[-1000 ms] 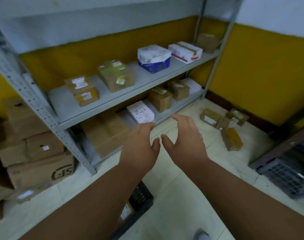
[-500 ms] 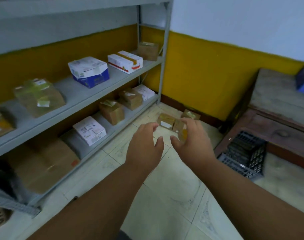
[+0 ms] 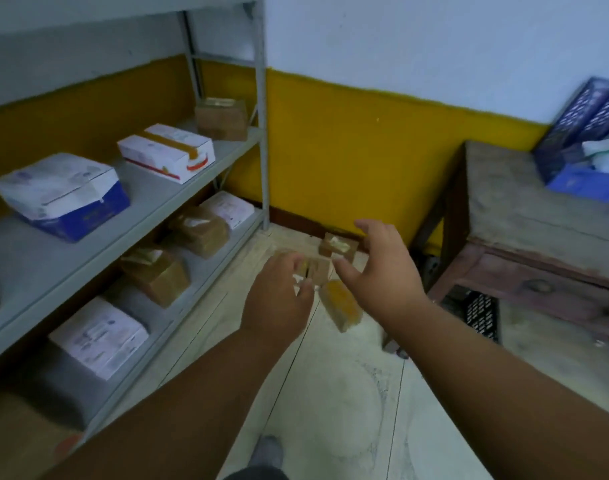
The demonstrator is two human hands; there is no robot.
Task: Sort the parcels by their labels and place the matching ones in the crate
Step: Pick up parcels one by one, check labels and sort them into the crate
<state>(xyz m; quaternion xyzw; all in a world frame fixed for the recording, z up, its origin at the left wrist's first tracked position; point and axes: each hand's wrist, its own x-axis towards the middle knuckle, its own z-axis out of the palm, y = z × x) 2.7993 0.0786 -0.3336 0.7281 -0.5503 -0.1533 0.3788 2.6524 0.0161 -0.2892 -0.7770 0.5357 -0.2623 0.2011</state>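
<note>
Several small brown parcels lie in a cluster on the tiled floor near the yellow wall: one with a pale label (image 3: 339,244) at the back, one in the middle (image 3: 317,270), and a yellow-taped one (image 3: 341,304) nearest me. My left hand (image 3: 278,297) is stretched out in front of the cluster, fingers apart, holding nothing. My right hand (image 3: 382,271) is spread wide just right of the parcels, also holding nothing. A black slatted crate (image 3: 481,315) sits on the floor under the wooden table.
A grey metal shelf rack (image 3: 261,133) runs along the left with white (image 3: 166,157) and brown (image 3: 154,271) boxes on two levels. A worn wooden table (image 3: 538,220) stands at right with blue boxes (image 3: 587,133) on it. My foot (image 3: 266,452) shows below.
The view has swung right and closer to the floor parcels. Both hands have moved forward toward them and my right hand has spread wider.
</note>
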